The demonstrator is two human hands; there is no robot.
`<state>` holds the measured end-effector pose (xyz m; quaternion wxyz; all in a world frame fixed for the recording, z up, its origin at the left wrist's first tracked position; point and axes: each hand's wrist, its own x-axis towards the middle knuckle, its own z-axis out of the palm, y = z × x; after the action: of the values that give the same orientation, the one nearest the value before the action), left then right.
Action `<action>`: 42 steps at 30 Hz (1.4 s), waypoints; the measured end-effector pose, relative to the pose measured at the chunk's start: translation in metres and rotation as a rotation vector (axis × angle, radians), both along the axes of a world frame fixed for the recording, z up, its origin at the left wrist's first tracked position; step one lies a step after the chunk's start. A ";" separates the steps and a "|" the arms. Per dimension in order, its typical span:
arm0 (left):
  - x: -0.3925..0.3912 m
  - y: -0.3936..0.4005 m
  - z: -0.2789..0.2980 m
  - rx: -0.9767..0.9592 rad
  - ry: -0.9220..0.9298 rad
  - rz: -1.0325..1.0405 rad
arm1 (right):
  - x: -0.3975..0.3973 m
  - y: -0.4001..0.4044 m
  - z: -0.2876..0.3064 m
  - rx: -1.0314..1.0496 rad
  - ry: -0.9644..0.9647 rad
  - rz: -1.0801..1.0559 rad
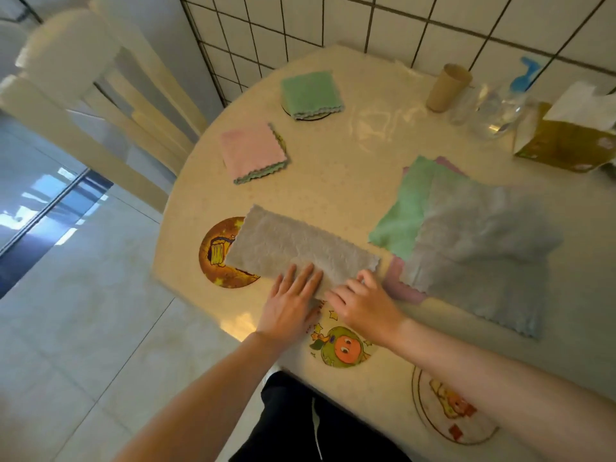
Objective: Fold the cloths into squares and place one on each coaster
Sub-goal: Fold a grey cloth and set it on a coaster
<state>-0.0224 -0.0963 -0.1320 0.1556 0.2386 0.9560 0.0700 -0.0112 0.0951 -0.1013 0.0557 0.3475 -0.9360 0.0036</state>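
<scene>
A grey cloth [293,245], folded into a long strip, lies on the table and covers part of a moon coaster [216,258]. My left hand [290,301] presses flat on its near edge. My right hand [360,301] rests beside it with fingers curled on the cloth's near right corner. A folded green cloth [311,93] sits on a coaster at the back. A folded pink cloth [251,151] covers another coaster. A fruit-face coaster [343,348] and a third picture coaster [446,408] lie bare near me. A pile of unfolded cloths [473,235] lies to the right.
The round table's edge [173,288] curves on the left, with a cream chair [100,105] beyond it. A cardboard tube [448,88], a clear spray bottle [500,108] and a tissue box [566,138] stand at the back right by the tiled wall.
</scene>
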 end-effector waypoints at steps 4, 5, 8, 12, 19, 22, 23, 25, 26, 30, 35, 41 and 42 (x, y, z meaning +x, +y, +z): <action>0.012 0.015 0.006 -0.056 0.087 -0.016 | 0.020 0.004 0.007 -0.033 -0.064 0.122; 0.016 0.016 0.004 -0.064 0.113 -0.057 | 0.023 0.006 0.009 -0.056 -0.091 0.162; 0.024 0.011 -0.004 -0.038 0.137 -0.169 | 0.022 0.022 0.011 -0.106 -0.173 0.252; 0.031 -0.016 -0.011 0.010 0.154 -0.380 | 0.005 0.054 -0.003 -0.030 -0.249 0.248; 0.038 -0.042 -0.010 0.087 0.089 -0.443 | -0.017 0.066 -0.012 0.171 -0.387 0.432; 0.036 -0.035 0.007 0.411 -0.163 -0.152 | -0.024 0.064 -0.014 0.126 -0.462 0.413; 0.033 -0.035 0.012 0.495 -0.277 -0.048 | -0.027 0.061 -0.015 0.076 -0.516 0.373; 0.024 -0.033 0.028 0.582 -0.433 0.166 | -0.035 0.053 -0.015 -0.052 -0.583 0.301; 0.019 -0.032 0.036 0.594 -0.494 0.292 | -0.038 0.048 -0.014 -0.106 -0.605 0.276; 0.001 -0.034 0.047 0.789 -0.678 0.708 | -0.052 0.022 -0.007 -0.472 -0.888 -0.029; -0.013 -0.041 0.039 1.094 -0.725 1.011 | -0.080 -0.008 -0.002 -0.700 -1.007 -0.455; -0.023 -0.037 0.033 1.135 -0.601 1.125 | -0.107 -0.030 -0.016 -0.644 -1.006 -0.522; -0.024 -0.037 0.032 1.141 -0.574 1.136 | -0.109 -0.033 -0.017 -0.644 -0.990 -0.521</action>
<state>-0.0460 -0.1332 -0.1001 0.1893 -0.2619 0.6725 0.6659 -0.1198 0.0618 -0.1183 -0.2822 0.0320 -0.8568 0.4304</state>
